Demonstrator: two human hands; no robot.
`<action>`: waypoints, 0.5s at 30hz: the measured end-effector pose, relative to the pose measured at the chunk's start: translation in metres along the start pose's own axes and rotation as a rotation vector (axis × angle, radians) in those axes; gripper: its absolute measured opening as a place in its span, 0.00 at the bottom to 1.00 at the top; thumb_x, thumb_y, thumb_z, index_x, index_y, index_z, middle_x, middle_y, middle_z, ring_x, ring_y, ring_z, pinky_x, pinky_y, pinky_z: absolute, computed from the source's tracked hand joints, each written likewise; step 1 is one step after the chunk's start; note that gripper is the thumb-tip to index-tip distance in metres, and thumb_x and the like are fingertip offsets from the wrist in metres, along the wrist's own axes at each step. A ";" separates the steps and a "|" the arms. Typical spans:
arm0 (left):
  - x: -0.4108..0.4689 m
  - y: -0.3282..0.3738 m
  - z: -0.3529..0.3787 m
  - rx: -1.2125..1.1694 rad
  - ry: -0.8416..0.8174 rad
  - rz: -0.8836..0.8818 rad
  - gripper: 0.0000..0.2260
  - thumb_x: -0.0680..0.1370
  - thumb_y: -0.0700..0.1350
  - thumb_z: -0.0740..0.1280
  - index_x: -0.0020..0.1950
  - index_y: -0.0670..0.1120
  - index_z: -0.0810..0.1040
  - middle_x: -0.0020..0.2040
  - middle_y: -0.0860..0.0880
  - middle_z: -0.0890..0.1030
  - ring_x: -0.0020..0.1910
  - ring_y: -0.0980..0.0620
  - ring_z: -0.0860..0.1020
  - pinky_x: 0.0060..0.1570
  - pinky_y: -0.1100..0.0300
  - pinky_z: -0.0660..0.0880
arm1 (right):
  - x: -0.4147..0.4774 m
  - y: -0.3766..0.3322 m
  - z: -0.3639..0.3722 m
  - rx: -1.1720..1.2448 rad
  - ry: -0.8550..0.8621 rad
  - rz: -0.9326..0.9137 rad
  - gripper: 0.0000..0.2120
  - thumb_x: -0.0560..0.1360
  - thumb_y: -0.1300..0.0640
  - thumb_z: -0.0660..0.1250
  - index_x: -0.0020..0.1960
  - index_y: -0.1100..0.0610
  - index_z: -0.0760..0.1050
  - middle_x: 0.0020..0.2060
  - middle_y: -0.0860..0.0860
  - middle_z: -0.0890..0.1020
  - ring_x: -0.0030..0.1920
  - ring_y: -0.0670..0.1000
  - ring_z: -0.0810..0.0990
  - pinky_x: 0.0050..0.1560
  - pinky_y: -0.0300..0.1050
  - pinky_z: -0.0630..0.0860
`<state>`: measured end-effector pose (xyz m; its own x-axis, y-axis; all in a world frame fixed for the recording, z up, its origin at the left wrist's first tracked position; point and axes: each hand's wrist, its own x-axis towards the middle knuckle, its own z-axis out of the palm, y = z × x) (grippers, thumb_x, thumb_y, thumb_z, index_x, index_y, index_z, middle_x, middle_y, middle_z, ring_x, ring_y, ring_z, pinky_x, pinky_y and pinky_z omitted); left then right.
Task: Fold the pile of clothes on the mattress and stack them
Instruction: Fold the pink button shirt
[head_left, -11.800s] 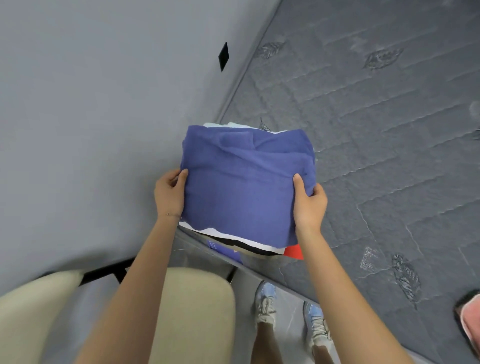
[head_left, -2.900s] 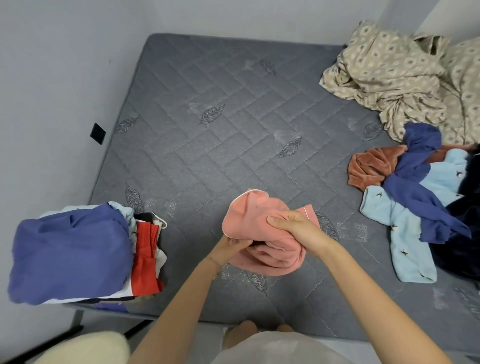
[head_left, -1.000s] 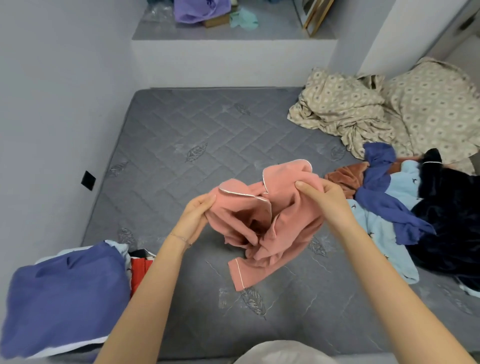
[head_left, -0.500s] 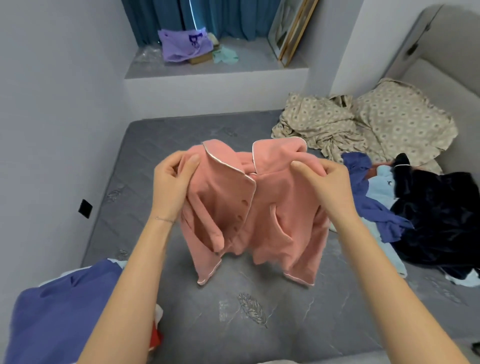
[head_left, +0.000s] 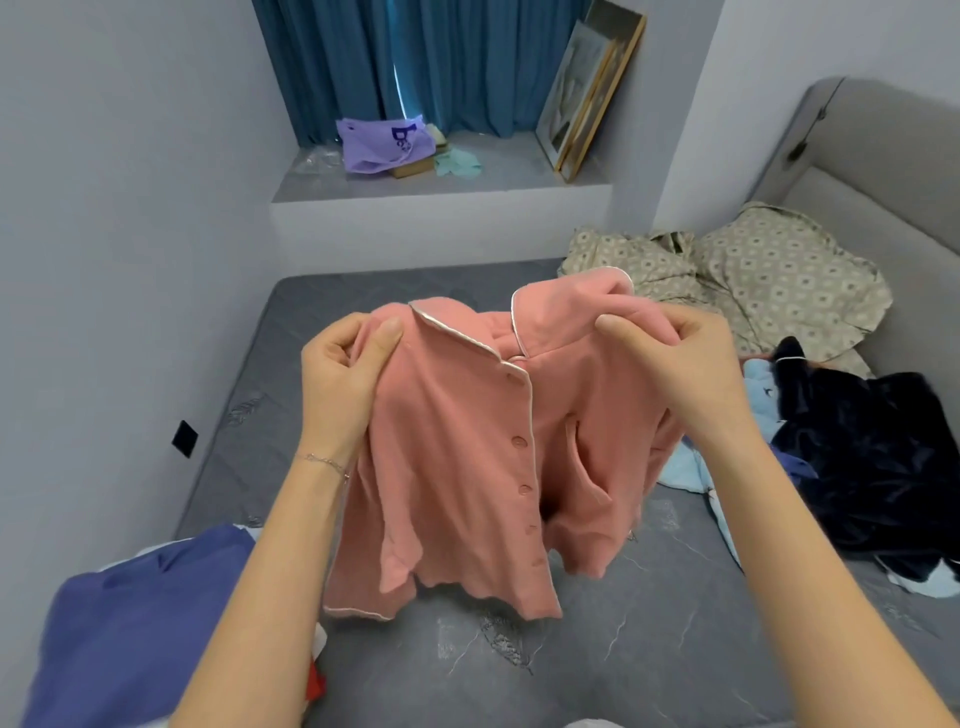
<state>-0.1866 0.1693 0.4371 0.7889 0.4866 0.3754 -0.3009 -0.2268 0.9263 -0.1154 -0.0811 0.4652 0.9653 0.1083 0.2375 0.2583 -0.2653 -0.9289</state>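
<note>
A pink buttoned pyjama shirt (head_left: 467, 467) with white piping hangs in the air over the grey mattress (head_left: 623, 665), front facing me. My left hand (head_left: 345, 374) pinches its left shoulder and my right hand (head_left: 670, 364) pinches its right shoulder beside the collar. The hem dangles just above the mattress. At the lower left lies the folded stack, topped by a blue garment (head_left: 140, 623) with a bit of red under it. The unfolded pile sits at the right: a dark navy garment (head_left: 872, 467) over a light blue one (head_left: 691, 467).
A patterned beige blanket and pillow (head_left: 753, 280) lie at the mattress's far right by the grey headboard. The grey wall runs along the left side. Behind the mattress a ledge holds a purple bag (head_left: 384, 143) and a leaning picture frame (head_left: 587, 98).
I have lifted the pink shirt higher and spread it by its shoulders, so it hangs flatter. My view has tilted up toward the window ledge.
</note>
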 end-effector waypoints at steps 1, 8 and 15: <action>-0.004 0.002 -0.002 -0.003 0.004 -0.009 0.16 0.77 0.43 0.69 0.33 0.38 0.69 0.31 0.48 0.65 0.33 0.54 0.63 0.34 0.62 0.63 | -0.003 -0.003 -0.003 -0.010 -0.024 0.008 0.07 0.72 0.54 0.73 0.44 0.58 0.84 0.41 0.63 0.82 0.38 0.43 0.74 0.39 0.41 0.71; -0.001 0.027 -0.010 -0.117 0.028 0.009 0.21 0.73 0.53 0.69 0.42 0.33 0.74 0.38 0.42 0.70 0.38 0.50 0.67 0.37 0.59 0.66 | 0.010 -0.035 -0.026 0.110 -0.052 -0.072 0.03 0.71 0.53 0.75 0.44 0.50 0.85 0.45 0.58 0.85 0.41 0.41 0.77 0.41 0.36 0.73; 0.046 -0.100 0.017 0.223 0.013 -0.182 0.18 0.77 0.46 0.69 0.33 0.37 0.70 0.32 0.51 0.67 0.33 0.58 0.63 0.34 0.60 0.62 | 0.080 0.085 0.042 -0.183 -0.109 0.053 0.19 0.69 0.46 0.74 0.34 0.62 0.77 0.27 0.48 0.72 0.32 0.44 0.67 0.34 0.46 0.63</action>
<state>-0.1115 0.2002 0.3607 0.8116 0.5470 0.2050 -0.0283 -0.3138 0.9491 -0.0176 -0.0541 0.3937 0.9704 0.1903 0.1487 0.2199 -0.4417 -0.8698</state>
